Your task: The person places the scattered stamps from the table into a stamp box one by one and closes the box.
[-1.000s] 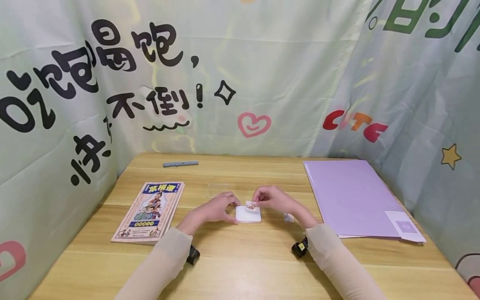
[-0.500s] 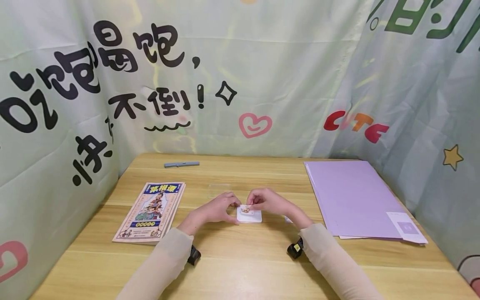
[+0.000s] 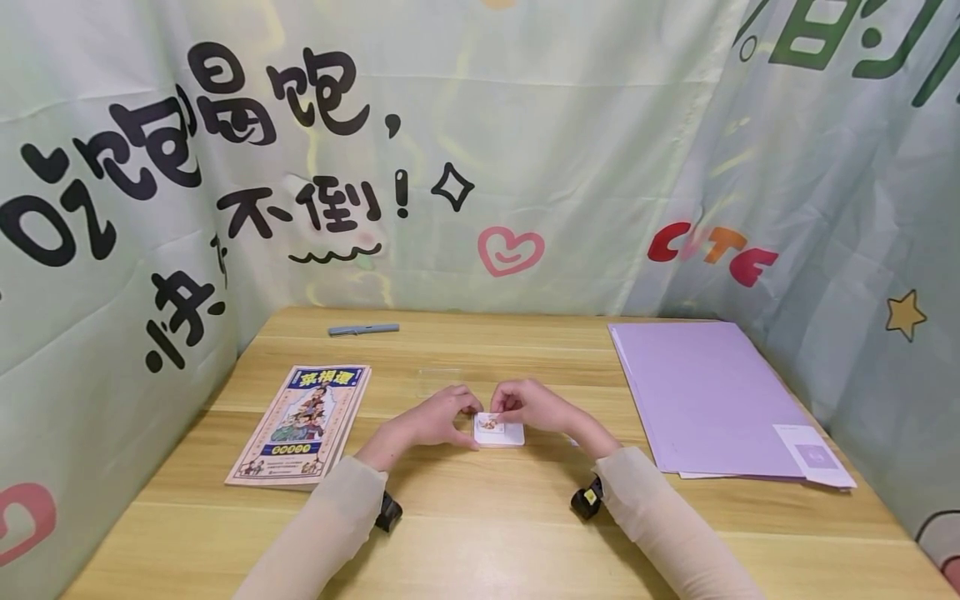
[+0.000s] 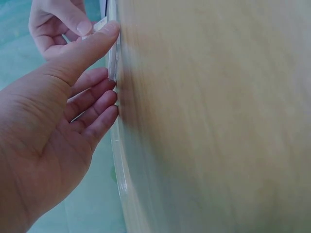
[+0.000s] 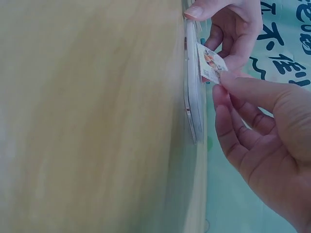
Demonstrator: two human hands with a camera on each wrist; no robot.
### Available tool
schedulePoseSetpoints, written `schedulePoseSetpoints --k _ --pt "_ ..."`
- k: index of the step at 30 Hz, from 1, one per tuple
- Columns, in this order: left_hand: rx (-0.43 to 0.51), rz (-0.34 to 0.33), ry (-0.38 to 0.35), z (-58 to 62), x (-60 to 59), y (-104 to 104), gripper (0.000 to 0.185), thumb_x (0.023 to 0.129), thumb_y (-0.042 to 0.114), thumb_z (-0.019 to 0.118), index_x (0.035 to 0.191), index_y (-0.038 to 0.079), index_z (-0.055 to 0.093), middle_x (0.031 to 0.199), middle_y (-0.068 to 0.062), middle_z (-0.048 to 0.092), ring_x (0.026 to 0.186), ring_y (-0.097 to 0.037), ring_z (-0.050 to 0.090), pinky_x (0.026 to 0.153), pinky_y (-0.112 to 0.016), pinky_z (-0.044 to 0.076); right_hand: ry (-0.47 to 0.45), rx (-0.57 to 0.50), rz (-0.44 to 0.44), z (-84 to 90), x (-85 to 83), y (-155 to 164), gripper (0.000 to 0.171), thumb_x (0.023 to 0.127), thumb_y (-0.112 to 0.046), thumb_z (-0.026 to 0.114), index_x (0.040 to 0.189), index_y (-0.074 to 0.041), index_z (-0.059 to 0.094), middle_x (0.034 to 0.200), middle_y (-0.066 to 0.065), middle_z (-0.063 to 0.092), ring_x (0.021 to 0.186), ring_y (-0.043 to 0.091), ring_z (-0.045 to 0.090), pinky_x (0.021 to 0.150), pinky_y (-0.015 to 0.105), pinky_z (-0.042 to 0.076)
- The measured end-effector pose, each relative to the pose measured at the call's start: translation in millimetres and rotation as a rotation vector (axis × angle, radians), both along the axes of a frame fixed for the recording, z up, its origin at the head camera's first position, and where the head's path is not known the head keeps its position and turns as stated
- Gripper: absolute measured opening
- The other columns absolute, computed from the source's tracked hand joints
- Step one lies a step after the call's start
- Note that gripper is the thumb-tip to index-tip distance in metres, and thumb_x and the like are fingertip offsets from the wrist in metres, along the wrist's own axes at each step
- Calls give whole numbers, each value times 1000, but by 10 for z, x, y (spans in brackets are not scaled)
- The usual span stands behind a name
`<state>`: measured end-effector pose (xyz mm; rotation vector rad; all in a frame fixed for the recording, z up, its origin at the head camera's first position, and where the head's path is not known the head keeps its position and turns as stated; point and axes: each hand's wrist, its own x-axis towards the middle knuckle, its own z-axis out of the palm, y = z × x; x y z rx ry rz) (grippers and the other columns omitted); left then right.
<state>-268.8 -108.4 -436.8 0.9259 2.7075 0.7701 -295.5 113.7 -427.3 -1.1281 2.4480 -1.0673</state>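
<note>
Cloth backdrop (image 3: 525, 125) printed with black characters, a pink heart and coloured letters hangs round the far and side edges of the wooden table (image 3: 480, 533). Next in size, a lilac folder (image 3: 705, 392) lies along the table's right edge, with a small white slip (image 3: 813, 454) at its near right corner. A comic booklet (image 3: 303, 421) with a bright cover lies toward the left edge, and a grey pen (image 3: 363, 329) lies near the far left corner. Two sleeved forearms reach in from the near edge, each with a small black wrist device.

Both hands meet at the middle of the table over a white card (image 3: 501, 433) that lies flat on the wood. The left hand (image 3: 431, 417) steadies this card: its thumb tip presses at the card's edge while the other fingers curl loosely beside it, as the left wrist view shows. The right hand (image 3: 528, 404) pinches a small sticker (image 3: 491, 422) with an orange picture between thumb and forefinger; in the right wrist view the sticker (image 5: 211, 62) stands tilted, its lower edge at the card (image 5: 193, 92) and its upper part lifted off, with the remaining fingers (image 5: 231, 131) relaxed below it.
</note>
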Motion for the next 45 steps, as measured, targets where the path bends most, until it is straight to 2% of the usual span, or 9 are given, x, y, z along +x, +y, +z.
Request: schedulePoseSetpoints --k 24,45 --pt "-21 3 0 -17 -22 4 53 79 32 82 120 6 62 119 -4 59 110 -17 53 101 -38 47 69 67 18 8 16 -39 4 89 -2 68 90 1 65 85 8 69 75 3 56 69 17 49" --pt "-8 16 -17 -29 -20 -5 54 78 32 82 121 6 62 120 -3 59 111 -17 53 102 -39 47 52 90 26 -22 9 -49 6 91 -4 66 92 1 65 85 8 68 75 3 55 70 16 49"
